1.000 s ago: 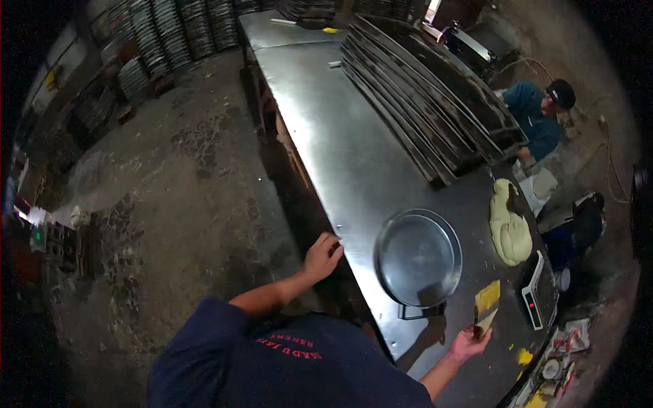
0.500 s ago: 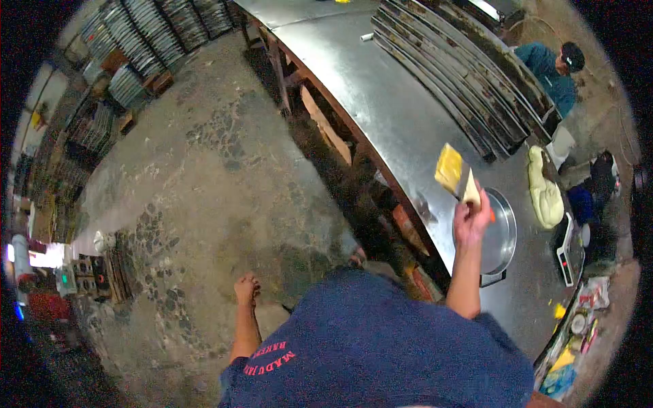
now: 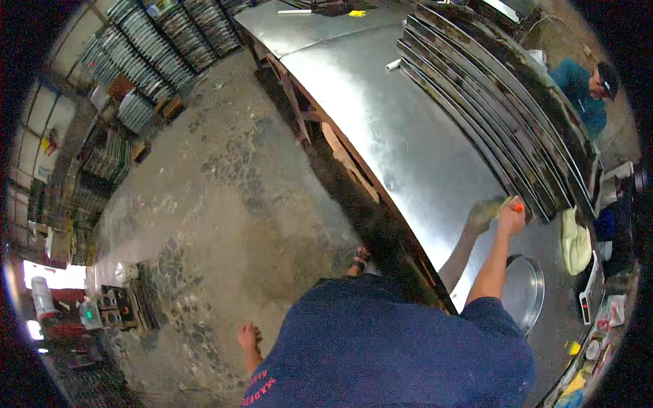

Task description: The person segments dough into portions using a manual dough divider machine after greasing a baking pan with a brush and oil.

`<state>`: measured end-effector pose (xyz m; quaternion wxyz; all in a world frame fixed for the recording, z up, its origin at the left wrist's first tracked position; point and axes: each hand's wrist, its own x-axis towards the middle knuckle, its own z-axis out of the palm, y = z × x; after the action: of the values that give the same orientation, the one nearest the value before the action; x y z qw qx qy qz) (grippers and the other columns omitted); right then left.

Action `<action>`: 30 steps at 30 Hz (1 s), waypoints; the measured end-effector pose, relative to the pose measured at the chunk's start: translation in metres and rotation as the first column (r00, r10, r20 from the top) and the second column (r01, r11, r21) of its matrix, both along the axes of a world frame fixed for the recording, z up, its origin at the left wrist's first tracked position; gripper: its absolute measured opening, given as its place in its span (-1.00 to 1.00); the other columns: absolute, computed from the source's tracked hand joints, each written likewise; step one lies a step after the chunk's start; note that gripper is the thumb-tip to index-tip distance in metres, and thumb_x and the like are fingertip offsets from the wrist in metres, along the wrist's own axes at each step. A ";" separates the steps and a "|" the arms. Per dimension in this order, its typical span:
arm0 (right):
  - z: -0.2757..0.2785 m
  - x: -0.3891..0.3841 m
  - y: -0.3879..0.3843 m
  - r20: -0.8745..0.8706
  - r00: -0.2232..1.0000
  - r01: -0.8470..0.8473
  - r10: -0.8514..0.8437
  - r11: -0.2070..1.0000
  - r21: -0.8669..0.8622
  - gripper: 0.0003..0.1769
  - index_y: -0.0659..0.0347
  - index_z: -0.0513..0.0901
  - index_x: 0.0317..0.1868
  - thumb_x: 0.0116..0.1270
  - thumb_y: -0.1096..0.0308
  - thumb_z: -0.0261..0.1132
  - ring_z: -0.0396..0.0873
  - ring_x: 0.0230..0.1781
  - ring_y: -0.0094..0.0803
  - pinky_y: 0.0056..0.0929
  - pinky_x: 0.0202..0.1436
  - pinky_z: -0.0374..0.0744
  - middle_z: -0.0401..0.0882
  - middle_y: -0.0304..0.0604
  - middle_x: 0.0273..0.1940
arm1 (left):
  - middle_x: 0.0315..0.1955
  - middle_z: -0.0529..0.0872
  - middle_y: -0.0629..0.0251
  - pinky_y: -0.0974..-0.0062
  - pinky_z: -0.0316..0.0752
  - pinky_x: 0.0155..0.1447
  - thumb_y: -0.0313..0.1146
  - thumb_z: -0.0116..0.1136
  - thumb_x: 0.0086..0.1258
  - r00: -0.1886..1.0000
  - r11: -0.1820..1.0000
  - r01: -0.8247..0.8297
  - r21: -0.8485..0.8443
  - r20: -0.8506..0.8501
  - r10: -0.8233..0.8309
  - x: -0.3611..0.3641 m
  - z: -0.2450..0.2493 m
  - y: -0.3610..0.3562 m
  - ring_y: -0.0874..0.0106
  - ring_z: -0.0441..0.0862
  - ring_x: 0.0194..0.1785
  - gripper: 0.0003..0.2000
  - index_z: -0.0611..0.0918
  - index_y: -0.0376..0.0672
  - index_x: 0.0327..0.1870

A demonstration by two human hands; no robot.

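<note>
My right hand (image 3: pixel 511 219) is closed round the handle of a flat brush (image 3: pixel 505 202), whose orange handle end shows at the top of my fist. The brush is low over the metal table (image 3: pixel 415 146), near the lower end of the long dark metal trays (image 3: pixel 469 102), and its bristles are mostly hidden. A shadow or reflection of my arm falls on the tabletop beside it. Below my right forearm a round metal pan (image 3: pixel 525 299) sits on the table. Over the floor at my left side hangs my left hand (image 3: pixel 249 336), fingers curled in and nothing showing in them.
Pale dough (image 3: pixel 575 245) lies right of the trays, with a scale (image 3: pixel 585 306) just below it. Packets and small containers (image 3: pixel 593 350) line the right edge. Beyond the trays is a person (image 3: pixel 585 95) in a dark cap. Stacked trays (image 3: pixel 129 61) stand across the floor.
My right hand has moved away from above the pan, forward to the tray ends, lowering the brush toward the table. The view has shifted, and my left hand still hangs at my side.
</note>
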<state>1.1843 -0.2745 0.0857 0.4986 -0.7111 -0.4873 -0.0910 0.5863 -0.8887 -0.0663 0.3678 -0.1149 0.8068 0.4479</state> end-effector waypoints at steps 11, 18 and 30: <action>-0.025 -0.304 0.197 -0.227 0.960 -0.245 0.165 0.886 -0.393 -0.59 0.26 0.67 -0.31 0.18 0.02 0.25 0.60 -0.26 0.13 -0.08 -0.19 0.54 0.65 0.16 -0.30 | -0.47 0.65 0.21 0.35 0.49 -0.35 -0.18 0.10 0.32 0.882 0.880 0.453 -0.146 0.219 -0.417 -0.098 -0.065 0.171 0.32 0.61 -0.39 -0.75 0.61 -0.15 -0.16; 0.000 -0.423 0.192 -0.889 0.296 -0.809 0.349 0.586 -0.039 -0.73 0.22 0.62 -0.05 0.38 0.23 0.18 0.63 -0.24 -0.37 -0.39 -0.29 0.71 0.60 -0.20 -0.17 | -0.56 0.60 0.31 0.53 0.46 -0.45 -0.34 0.11 0.37 0.889 0.889 0.457 0.013 -0.005 -0.457 -0.239 0.028 0.459 0.49 0.55 -0.53 -0.80 0.58 -0.31 -0.16; -0.009 -0.193 0.102 0.283 0.788 0.615 -0.547 0.669 -0.418 -0.67 0.27 0.65 -0.27 0.28 0.12 0.24 0.66 -0.34 -0.05 -0.14 -0.34 0.60 0.67 0.07 -0.35 | -0.59 0.56 0.16 0.46 0.31 -0.65 -0.42 0.05 0.36 0.860 0.857 0.503 -0.108 0.156 -0.485 -0.448 -0.072 0.388 0.40 0.51 -0.61 -0.83 0.57 -0.33 -0.17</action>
<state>0.9917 -0.1725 0.0771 0.2129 -0.9231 -0.2735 -0.1664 0.1384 -0.5011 -0.1383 0.5100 0.0425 0.8154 0.2706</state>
